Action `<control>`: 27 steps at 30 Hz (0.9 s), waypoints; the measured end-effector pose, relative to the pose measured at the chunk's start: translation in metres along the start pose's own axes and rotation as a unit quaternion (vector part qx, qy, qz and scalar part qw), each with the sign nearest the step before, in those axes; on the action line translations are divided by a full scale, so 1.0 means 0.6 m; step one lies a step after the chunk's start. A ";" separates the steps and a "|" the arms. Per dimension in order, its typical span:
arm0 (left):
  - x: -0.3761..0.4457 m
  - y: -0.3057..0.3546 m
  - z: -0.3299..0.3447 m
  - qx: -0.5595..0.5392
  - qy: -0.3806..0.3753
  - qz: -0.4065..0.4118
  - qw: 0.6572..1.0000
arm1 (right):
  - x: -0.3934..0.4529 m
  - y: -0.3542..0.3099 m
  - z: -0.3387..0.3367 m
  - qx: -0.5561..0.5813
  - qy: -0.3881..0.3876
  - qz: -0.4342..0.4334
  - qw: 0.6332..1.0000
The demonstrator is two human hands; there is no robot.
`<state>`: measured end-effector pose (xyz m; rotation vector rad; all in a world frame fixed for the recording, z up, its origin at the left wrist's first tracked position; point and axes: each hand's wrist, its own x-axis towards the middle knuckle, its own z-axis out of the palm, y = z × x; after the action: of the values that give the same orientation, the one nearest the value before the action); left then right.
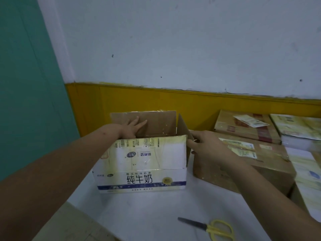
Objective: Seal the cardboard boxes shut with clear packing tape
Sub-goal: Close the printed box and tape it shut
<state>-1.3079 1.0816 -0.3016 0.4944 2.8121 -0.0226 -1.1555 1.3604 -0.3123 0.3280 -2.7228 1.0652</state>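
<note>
A white milk carton box (142, 171) with blue print stands on the white table (147, 214), its top flaps up. My left hand (132, 128) reaches inside it, with straight fingers pressed flat against the brown far flap (159, 122). My right hand (206, 146) is at the box's right side, its fingers touching the brown right flap (184, 129); whether they pinch it I cannot tell. No roll of tape is in view.
Yellow-handled scissors (212, 226) lie on the table near the front. A taped brown box (243, 160) stands right beside the open one, and more taped boxes (246, 126) are stacked behind and to the right. A yellow and white wall lies close behind.
</note>
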 end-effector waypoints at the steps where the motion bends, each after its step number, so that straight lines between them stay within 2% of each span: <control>1: 0.003 -0.002 -0.001 -0.005 -0.003 -0.001 1.000 | 0.002 0.002 0.001 0.012 -0.002 -0.003 1.000; 6: -0.022 0.029 -0.004 -0.081 -0.032 0.042 0.995 | 0.016 0.018 -0.004 0.203 -0.045 0.059 0.976; 8: -0.040 0.046 0.011 -0.063 -0.034 0.060 0.996 | 0.025 0.012 -0.007 0.171 -0.072 0.056 0.981; 10: -0.053 0.055 0.026 -0.050 -0.026 0.071 0.996 | 0.038 -0.001 -0.010 0.080 -0.093 0.025 0.992; 12: -0.067 0.058 0.035 -0.060 -0.005 0.066 0.996 | 0.051 -0.006 -0.010 0.015 -0.080 -0.006 0.997; 16: -0.097 0.079 0.062 -0.106 0.033 0.065 0.992 | 0.050 0.006 0.008 -0.016 -0.062 0.001 0.998; 19: -0.132 0.097 0.123 -0.127 0.056 0.083 0.987 | 0.038 0.007 0.028 -0.041 -0.061 0.003 0.997; 22: -0.161 0.104 0.185 -0.057 0.112 0.118 0.985 | 0.029 0.008 0.048 -0.078 -0.035 0.006 0.996; 24: -0.152 0.109 0.182 -0.101 0.144 0.124 0.977 | 0.017 0.010 0.064 -0.060 -0.001 0.002 0.998; 26: -0.117 0.112 0.143 -0.187 0.177 0.125 0.958 | 0.010 0.015 0.074 -0.056 0.020 0.002 0.998; 27: -0.093 0.111 0.119 -0.196 0.188 0.118 0.955 | 0.009 0.019 0.076 -0.056 0.026 0.002 0.998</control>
<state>-1.2154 1.1210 -0.3520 0.8004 2.9746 0.7372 -1.1686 1.3365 -0.3510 0.2739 -2.7235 0.9038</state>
